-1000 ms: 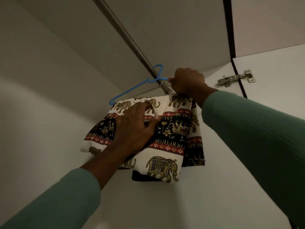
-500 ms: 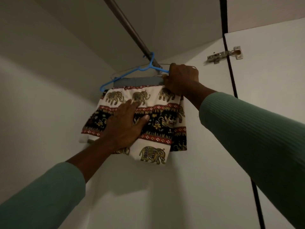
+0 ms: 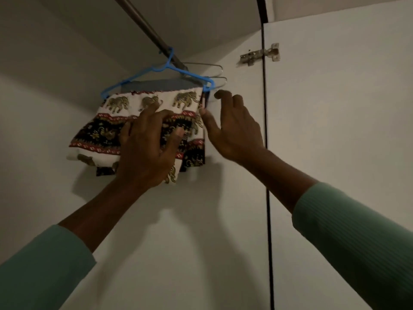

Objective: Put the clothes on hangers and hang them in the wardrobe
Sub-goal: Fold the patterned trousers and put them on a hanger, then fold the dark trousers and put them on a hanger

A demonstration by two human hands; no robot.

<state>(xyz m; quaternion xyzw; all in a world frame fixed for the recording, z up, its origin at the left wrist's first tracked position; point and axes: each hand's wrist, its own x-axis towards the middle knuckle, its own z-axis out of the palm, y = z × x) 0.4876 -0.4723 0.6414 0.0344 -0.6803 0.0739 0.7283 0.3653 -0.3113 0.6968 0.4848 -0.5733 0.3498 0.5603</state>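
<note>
Nearest the camera, two arms in green ribbed sleeves [image 3: 357,231] are reaching up from the bottom corners of the frame into the wardrobe. At centre, the left hand [image 3: 147,151] is lying with spread, nearly straight fingers flat on the front of the elephant-print garment [image 3: 185,99], pressing it rather than gripping it. Just right of it, the right hand [image 3: 234,128] is hovering with fingers loose and apart, clamped on nothing; only its thumb tip is touching the garment's right edge.

The garment is hanging folded over the bar of a blue plastic hanger [image 3: 192,76] in the upper centre. A grey strip is showing above the print, and whether it is lining or a second piece is not clear. Behind it, the hanger's hook is sitting over the metal rail [image 3: 143,19] running to the top of the frame, with bare wire hangers [image 3: 210,66] beside it near the wardrobe wall. At upper right a door hinge [image 3: 260,55] is showing.

This piece looks hung, and the hands seem to be smoothing it. Whether other clothes are waiting is not visible here.
</note>
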